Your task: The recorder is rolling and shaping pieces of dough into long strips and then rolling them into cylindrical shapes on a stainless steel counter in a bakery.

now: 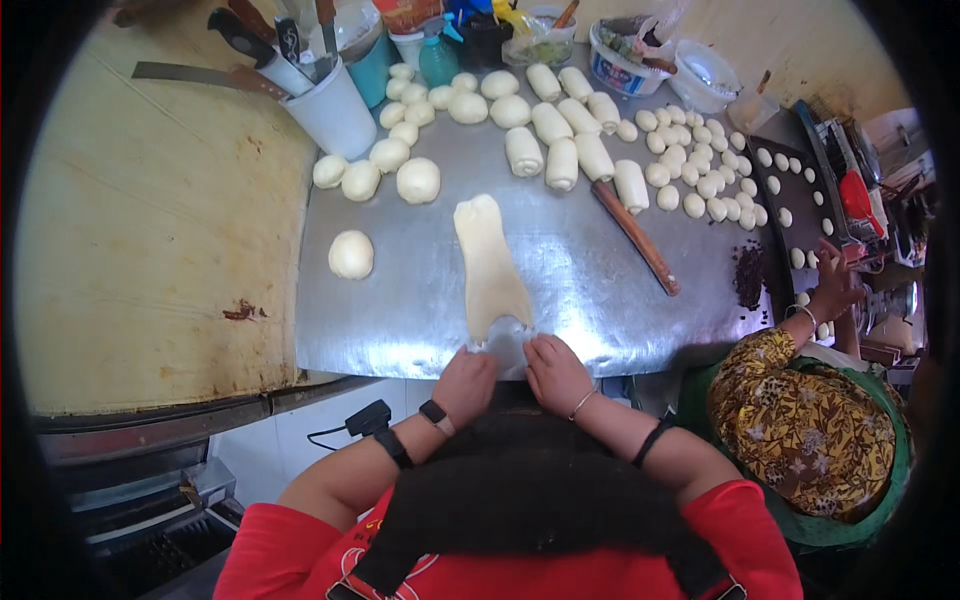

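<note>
I am gripping the near corners of the dough strip [492,265], my left hand [468,382] pinching at its seven o'clock and my right hand [558,375] at its five, while the strip is lying toward twelve o'clock on the metal table [400,310]. The near edge is bowing inward between my fingers; in my judgement, sound handling is depending on gentle, equal tension to avoid tearing.

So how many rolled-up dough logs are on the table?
9. Eight dough logs lie bunched at the back middle of the metal table; the ninth log is at the bunch's right front, by the wooden rolling pin. None looks hidden.
</note>
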### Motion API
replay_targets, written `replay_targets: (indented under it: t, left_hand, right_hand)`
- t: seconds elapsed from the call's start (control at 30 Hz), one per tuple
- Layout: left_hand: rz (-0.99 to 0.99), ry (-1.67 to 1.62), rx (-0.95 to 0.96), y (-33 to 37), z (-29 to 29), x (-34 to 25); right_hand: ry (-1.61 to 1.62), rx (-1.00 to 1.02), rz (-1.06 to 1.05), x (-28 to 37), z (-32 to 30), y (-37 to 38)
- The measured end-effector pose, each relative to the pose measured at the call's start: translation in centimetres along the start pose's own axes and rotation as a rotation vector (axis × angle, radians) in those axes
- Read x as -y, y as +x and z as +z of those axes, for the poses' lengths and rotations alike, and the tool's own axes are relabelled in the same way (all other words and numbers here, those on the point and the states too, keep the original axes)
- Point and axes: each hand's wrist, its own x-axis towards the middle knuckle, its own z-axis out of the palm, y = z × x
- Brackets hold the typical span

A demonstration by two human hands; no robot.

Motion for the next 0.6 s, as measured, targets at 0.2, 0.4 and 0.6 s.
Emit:
replay_targets:
  t: [0.2, 0.4, 0.6]
  left_hand:
    - [-0.105, -0.157, -0.477, 5.8, 0.6, -1.6]
    - [-0.021, -0.064, -0.352, 0.9, 4.3, -3.0]
    - [-0.068, -0.114, -0.436, 2.2, -2.2, -1.3]
  right_hand:
    - [0.173, -0.026, 0.264, 0.3, 1.4, 5.7]
    - [0.079, -0.015, 0.062, 1.2, 1.7, -1.6]
    - [0.104, 0.046, 0.143, 1.1, -3.0, 2.4]
